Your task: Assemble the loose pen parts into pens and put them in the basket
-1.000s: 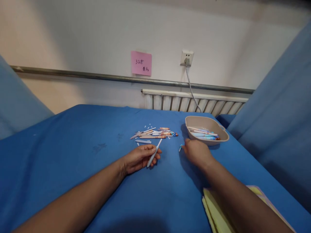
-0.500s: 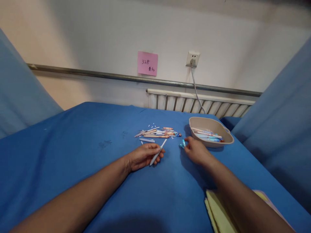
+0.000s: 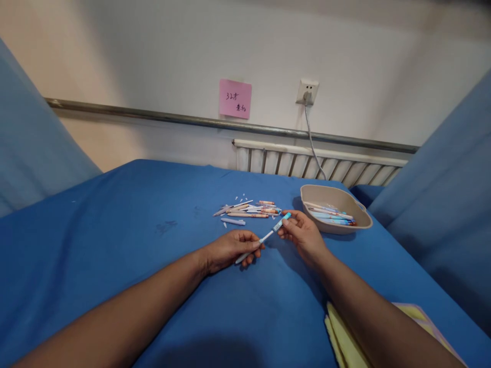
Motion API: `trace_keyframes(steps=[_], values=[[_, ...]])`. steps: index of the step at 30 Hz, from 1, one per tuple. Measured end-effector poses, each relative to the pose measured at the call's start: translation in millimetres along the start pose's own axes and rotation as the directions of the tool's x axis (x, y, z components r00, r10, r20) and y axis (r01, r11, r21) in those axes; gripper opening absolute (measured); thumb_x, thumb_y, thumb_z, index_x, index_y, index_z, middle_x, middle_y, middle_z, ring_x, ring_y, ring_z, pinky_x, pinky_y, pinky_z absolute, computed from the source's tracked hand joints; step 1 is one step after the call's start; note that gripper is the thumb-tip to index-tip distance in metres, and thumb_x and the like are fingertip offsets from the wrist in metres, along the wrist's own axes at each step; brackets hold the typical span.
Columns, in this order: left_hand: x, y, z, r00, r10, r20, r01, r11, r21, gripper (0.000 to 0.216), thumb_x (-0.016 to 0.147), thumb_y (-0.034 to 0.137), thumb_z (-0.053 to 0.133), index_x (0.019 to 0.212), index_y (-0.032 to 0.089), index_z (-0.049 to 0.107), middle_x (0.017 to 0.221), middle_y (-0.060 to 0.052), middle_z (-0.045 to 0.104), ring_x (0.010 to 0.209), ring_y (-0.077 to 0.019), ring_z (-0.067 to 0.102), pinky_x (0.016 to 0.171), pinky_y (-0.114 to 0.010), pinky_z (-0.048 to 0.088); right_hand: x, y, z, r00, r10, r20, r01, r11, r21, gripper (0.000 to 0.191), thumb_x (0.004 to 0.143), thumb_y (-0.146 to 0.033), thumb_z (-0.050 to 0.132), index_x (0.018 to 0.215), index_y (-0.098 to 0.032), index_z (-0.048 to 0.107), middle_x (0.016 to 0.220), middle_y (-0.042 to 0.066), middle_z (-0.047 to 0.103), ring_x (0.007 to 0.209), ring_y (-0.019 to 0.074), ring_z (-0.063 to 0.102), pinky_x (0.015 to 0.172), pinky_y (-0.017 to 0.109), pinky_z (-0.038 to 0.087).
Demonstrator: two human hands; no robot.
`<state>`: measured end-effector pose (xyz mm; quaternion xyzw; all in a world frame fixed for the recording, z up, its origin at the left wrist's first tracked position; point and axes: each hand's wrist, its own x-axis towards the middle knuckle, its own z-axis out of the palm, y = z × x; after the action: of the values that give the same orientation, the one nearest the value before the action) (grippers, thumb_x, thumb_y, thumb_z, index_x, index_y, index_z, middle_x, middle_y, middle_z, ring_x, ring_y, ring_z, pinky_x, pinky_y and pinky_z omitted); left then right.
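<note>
My left hand (image 3: 238, 248) is closed around the pale lower barrel of a pen (image 3: 242, 256), whose thin white refill slants up to the right. In my right hand (image 3: 301, 232) a light-blue upper pen barrel (image 3: 283, 222) is pinched between thumb and fingers. Its lower end meets or overlaps the tip of the refill; how far cannot be made out. Just beyond the hands lies a loose pile of pen parts (image 3: 247, 214), with orange-printed, beige and white pieces. A pale lilac barrel (image 3: 233, 221) rests in front of the pile.
A beige plastic basket (image 3: 366, 223) with several pens (image 3: 332, 217) stands at the right on the blue cloth (image 3: 126, 225). Small white tips (image 3: 241, 198) are scattered behind the pile. A folded yellow cloth (image 3: 345, 337) lies under my right forearm. A radiator (image 3: 284, 161) runs along the wall.
My right hand has moved left and brought the light-blue barrel to the refill's end. My left hand keeps its hold, with the pen now tilted flatter to the right.
</note>
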<state>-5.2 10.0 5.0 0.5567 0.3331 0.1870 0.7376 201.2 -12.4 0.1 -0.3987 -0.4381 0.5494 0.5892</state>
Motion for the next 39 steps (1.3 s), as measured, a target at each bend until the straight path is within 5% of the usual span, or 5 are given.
trace_keyframes(steps=[18,26,39], values=[[2,-4,6,0.992,0.054,-0.110,-0.048,0.997,0.058,0.035,0.068,0.041,0.072,0.080,0.011,0.059,0.064,0.000,0.060,0.042,-0.0053,0.047,0.041,-0.018,0.037,-5,5,3,0.973,-0.190,0.135,0.216,0.951,-0.219,0.030,0.070,-0.036,0.067,0.091,-0.021,0.051,0.074,-0.002,0.062,0.061,0.0120,0.059,0.063,0.028,0.049],[5,-10,2,0.979,0.143,-0.144,-0.116,0.976,0.183,0.033,0.069,0.040,0.071,0.082,0.012,0.060,0.060,0.001,0.059,0.044,-0.0071,0.049,0.042,-0.019,0.039,-7,18,-1,0.980,-0.109,0.168,0.169,0.902,-0.397,0.019,0.072,-0.033,0.066,0.080,-0.019,0.056,0.064,-0.001,0.064,0.059,0.0146,0.061,0.054,0.025,0.045],[3,-8,6,0.973,0.161,-0.164,-0.108,0.950,0.291,0.029,0.071,0.036,0.068,0.085,0.011,0.065,0.068,-0.002,0.064,0.047,-0.0075,0.050,0.045,-0.020,0.040,-9,16,1,0.963,-0.087,0.256,0.177,0.918,-0.354,0.018,0.073,-0.033,0.065,0.078,-0.019,0.056,0.069,0.001,0.066,0.063,0.0149,0.062,0.059,0.027,0.047]])
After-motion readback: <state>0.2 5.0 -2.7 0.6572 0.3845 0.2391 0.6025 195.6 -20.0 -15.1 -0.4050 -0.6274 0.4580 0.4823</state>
